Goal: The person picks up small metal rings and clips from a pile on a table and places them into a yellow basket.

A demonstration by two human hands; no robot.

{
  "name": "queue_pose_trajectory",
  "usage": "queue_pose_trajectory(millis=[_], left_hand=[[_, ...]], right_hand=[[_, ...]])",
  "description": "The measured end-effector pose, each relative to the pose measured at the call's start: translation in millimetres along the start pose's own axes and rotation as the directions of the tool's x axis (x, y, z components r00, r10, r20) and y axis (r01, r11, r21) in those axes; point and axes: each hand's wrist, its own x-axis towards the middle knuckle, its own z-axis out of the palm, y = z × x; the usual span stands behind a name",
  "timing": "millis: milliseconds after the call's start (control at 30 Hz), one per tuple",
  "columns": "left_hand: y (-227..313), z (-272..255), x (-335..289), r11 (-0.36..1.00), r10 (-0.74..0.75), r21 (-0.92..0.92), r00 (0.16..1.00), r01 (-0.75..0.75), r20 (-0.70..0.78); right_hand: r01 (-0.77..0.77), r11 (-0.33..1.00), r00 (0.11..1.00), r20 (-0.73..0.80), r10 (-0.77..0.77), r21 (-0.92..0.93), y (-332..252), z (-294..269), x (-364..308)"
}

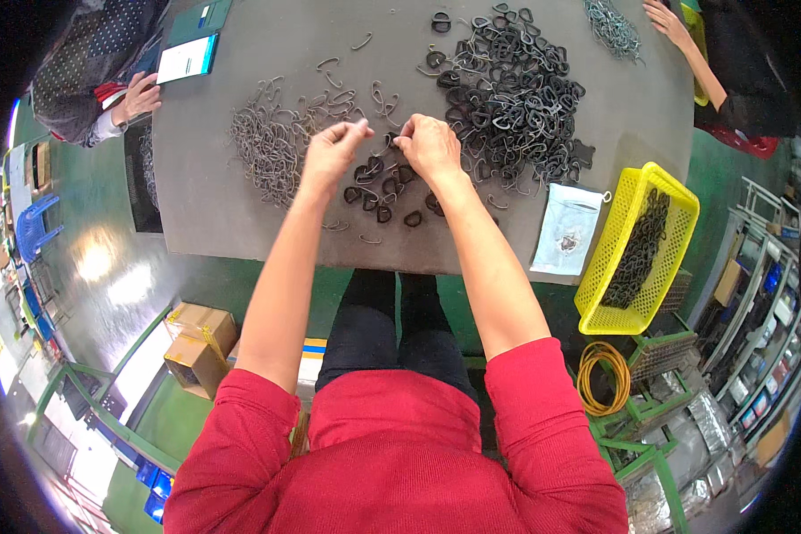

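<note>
Over the grey table (205,191) my left hand (334,156) is closed in a pinch, thumb against forefinger; whatever is in it is too small to make out. My right hand (431,149) is also pinched, with a black D-ring at its fingertips, mostly hidden by the fingers. Beside the left hand spreads a heap of thin metal hooks (262,147). Several loose black D-rings (384,214) lie below and between the hands. A larger pile of black D-rings (516,107), with some hooks among them, rises beyond the right hand.
On the right are a plastic bag (567,230) and a yellow basket (589,298) of dark metal pieces. At the far left, a person's hand (138,98) rests by a clipboard (187,60). Another person's hand (669,22) is near greenish hooks (612,28) at the far right.
</note>
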Motion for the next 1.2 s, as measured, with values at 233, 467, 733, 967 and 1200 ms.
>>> queue_pose_trajectory(millis=[233, 467, 733, 967, 1200], left_hand=[[-39.4, 57.1, -40.1, 0.593, 0.498, 0.745, 0.866, -0.304, -0.044], [-38.5, 44.6, -37.0, 0.845, 0.282, 0.467, 0.959, -0.261, 0.025], [-29.7, 7.9, -59.6, 0.740, 0.307, -0.673, 0.883, 0.013, 0.354], [-47.1, 4.3, -54.3, 0.690, 0.334, -0.724, 0.887, 0.000, 0.318], [-56.9, 14.8, -72.5, 0.861, 0.137, -0.507, 0.941, 0.042, 0.310]], right_hand=[[0.036, 0.998, 0.999, 0.000, -0.036, -0.046, 3.1, -1.8, 5.0], [-0.274, 0.231, 0.954, 0.294, -0.057, 0.934, 39.3, -58.3, -37.4], [0.086, 0.976, 0.994, 0.042, -0.096, 0.199, 45.8, -18.8, -34.8], [0.265, 0.945, 0.964, 0.071, -0.256, -0.193, 34.4, -5.0, -35.6], [-0.250, 0.364, 0.932, 0.325, -0.159, 0.897, 47.0, -50.9, -48.4]])
